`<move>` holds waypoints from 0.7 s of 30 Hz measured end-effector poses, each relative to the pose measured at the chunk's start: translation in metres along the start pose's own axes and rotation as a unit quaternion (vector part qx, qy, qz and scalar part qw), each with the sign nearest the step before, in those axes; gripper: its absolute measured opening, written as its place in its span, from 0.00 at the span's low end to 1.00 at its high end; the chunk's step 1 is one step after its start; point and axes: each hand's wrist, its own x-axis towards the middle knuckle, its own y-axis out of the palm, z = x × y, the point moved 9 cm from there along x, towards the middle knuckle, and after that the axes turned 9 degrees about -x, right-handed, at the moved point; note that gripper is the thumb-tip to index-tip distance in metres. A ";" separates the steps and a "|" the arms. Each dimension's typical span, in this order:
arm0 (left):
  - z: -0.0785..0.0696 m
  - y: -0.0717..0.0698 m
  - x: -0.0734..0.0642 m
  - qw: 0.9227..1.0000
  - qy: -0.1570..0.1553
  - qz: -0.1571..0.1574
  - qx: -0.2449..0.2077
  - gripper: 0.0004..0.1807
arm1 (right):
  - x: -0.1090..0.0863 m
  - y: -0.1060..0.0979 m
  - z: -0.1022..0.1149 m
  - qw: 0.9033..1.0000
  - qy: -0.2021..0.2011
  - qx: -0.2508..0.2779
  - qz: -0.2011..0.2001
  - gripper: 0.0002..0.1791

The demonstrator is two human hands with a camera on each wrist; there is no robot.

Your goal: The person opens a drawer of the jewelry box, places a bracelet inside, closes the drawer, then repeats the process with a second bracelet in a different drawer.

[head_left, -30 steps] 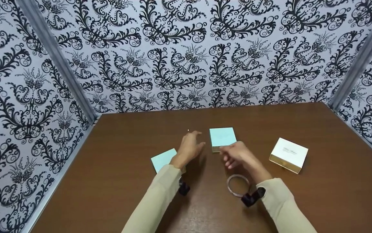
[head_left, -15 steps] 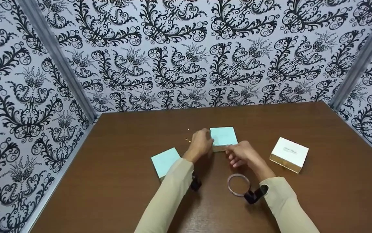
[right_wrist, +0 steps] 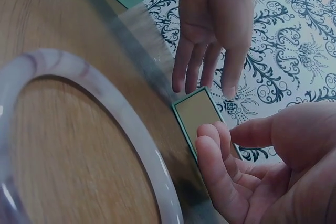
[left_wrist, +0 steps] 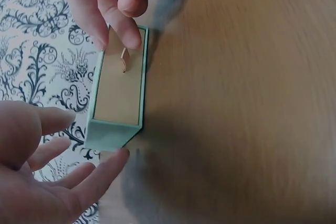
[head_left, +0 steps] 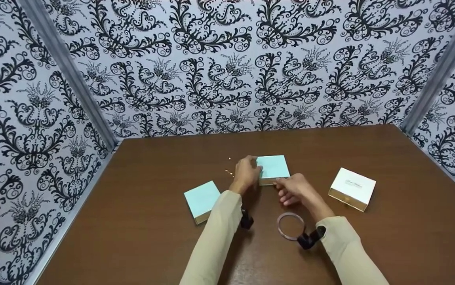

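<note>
A mint-green drawer box (head_left: 273, 166) with a gold-coloured front lies between both hands. My left hand (head_left: 246, 174) is at its left end, fingers long and loosely spread around that end in the left wrist view. My right hand (head_left: 297, 188) is at the drawer front, its thumb and forefinger a little apart, its other fingers curled under. In the left wrist view, the right forefinger (left_wrist: 126, 30) ends right at a small pull tab (left_wrist: 125, 60) on the gold front (left_wrist: 116, 95). A marbled pale bangle (right_wrist: 123, 111) lies on the table below the right wrist.
A second mint box (head_left: 202, 200) lies at the left, partly behind the left sleeve. To the right stands a white box (head_left: 353, 186) with a gold front. Small gold pieces (head_left: 229, 173) lie left of the left hand on the brown table (head_left: 152, 233). Patterned walls close the back and sides.
My left hand has moved right, from open space to the left end of the middle box, uncovering the small gold pieces. My right hand has shifted slightly right along the box's front.
</note>
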 end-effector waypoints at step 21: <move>0.016 0.007 0.009 1.000 -0.004 0.010 -0.014 0.24 | 0.007 0.006 -0.004 1.000 -0.003 0.027 0.010 0.19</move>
